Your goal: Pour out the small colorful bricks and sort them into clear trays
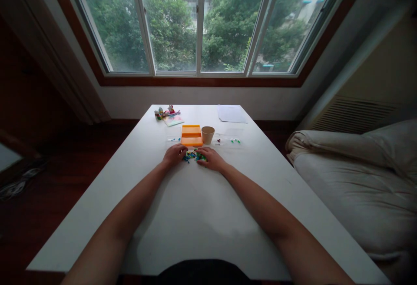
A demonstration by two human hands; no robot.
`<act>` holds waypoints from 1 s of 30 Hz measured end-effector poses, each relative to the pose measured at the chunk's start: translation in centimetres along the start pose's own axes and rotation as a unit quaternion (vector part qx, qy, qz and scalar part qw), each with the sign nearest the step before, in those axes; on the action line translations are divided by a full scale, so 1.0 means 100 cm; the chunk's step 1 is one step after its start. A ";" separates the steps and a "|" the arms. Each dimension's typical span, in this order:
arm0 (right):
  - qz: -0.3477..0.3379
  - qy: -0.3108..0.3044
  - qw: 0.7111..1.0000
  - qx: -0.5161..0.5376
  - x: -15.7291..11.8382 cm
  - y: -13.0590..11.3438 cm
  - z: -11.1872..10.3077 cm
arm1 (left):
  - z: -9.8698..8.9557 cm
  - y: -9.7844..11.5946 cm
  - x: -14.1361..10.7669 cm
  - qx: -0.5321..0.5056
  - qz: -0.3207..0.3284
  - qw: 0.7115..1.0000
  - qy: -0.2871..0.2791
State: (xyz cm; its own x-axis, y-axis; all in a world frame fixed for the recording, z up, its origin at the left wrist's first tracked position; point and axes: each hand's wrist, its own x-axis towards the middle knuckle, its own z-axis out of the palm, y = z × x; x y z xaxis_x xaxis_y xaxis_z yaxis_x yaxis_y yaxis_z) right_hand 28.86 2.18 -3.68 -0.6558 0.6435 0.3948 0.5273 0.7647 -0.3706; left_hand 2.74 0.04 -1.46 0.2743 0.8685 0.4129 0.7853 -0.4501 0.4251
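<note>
A small heap of tiny blue, green and yellow pieces [189, 156] lies on the white table [192, 207] between my two hands. At its left edge is my left hand [175, 154], fingers loosely curled, with a gap showing by the thumb. My right hand [211, 159] rests over the right side of the heap, thumb and fingers apart, fingertips among the pieces. Just beyond the hands stands an orange tray [192, 135] with a raised divider across it. Beside it on the right is a brown paper cup [208, 134]. The pieces are too small to name exactly.
Clear trays hold a few blue pieces [174, 139] on the left, and dark red pieces [218, 140] and green pieces [235, 140] on the right. Small colourful figures [164, 112], a printed card [173, 120] and white paper sheets [231, 114] lie at the far edge. A sofa [352, 180] stands right.
</note>
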 end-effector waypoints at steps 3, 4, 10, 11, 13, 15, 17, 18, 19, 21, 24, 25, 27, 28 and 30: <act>0.001 0.006 1.000 0.000 0.000 0.002 0.002 | -0.001 -0.004 0.000 0.011 -0.043 0.999 -0.002; 0.000 0.006 1.000 0.000 0.000 0.002 0.002 | -0.002 -0.005 0.000 0.015 -0.056 0.998 -0.001; 0.008 0.003 1.000 -0.002 0.000 0.000 0.001 | -0.001 -0.010 -0.001 0.030 -0.091 0.995 -0.001; 0.009 0.003 1.000 -0.001 0.000 0.000 0.001 | -0.001 -0.010 -0.002 0.029 -0.092 0.995 -0.003; 0.010 0.003 1.000 0.000 0.001 -0.001 -0.001 | -0.001 -0.011 -0.002 0.024 -0.093 0.995 -0.010; 0.010 0.002 1.000 0.003 0.001 -0.002 -0.002 | -0.002 -0.012 -0.001 0.013 -0.091 0.996 -0.017; 0.011 0.002 1.000 0.005 0.001 -0.002 -0.002 | -0.005 -0.013 -0.001 -0.003 -0.084 0.996 -0.028; 0.011 0.002 1.000 0.005 0.001 -0.002 -0.002 | -0.006 -0.014 0.000 -0.011 -0.079 0.996 -0.036; 0.011 0.002 1.000 0.005 0.001 -0.002 -0.002 | -0.008 -0.015 0.000 -0.018 -0.073 0.996 -0.045; 0.011 0.001 1.000 0.006 0.001 -0.002 -0.002 | -0.010 -0.017 0.000 -0.028 -0.063 0.996 -0.061; 0.008 0.001 1.000 0.007 0.001 -0.001 -0.001 | -0.011 -0.018 0.000 -0.032 -0.053 0.995 -0.076; 0.007 0.001 1.000 0.007 0.002 0.000 -0.001 | -0.011 -0.018 0.000 -0.031 -0.053 0.995 -0.078; 0.005 0.002 1.000 0.007 0.002 0.000 0.000 | -0.009 -0.018 0.000 -0.026 -0.057 0.995 -0.075; 0.005 0.002 1.000 0.007 0.002 0.000 0.000 | -0.008 -0.018 0.000 -0.022 -0.061 0.995 -0.074; 0.005 0.003 1.000 0.007 0.002 0.000 -0.001 | -0.007 -0.018 0.001 -0.017 -0.072 0.995 -0.071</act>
State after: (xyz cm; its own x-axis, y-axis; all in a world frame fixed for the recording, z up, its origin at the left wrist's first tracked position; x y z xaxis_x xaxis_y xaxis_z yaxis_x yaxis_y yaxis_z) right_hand 28.79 2.28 -3.57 -0.6470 0.6521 0.3953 0.5272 0.7570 -0.3860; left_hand 1.01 0.76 -1.62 0.2376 0.9441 0.2285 0.8032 -0.3232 0.5004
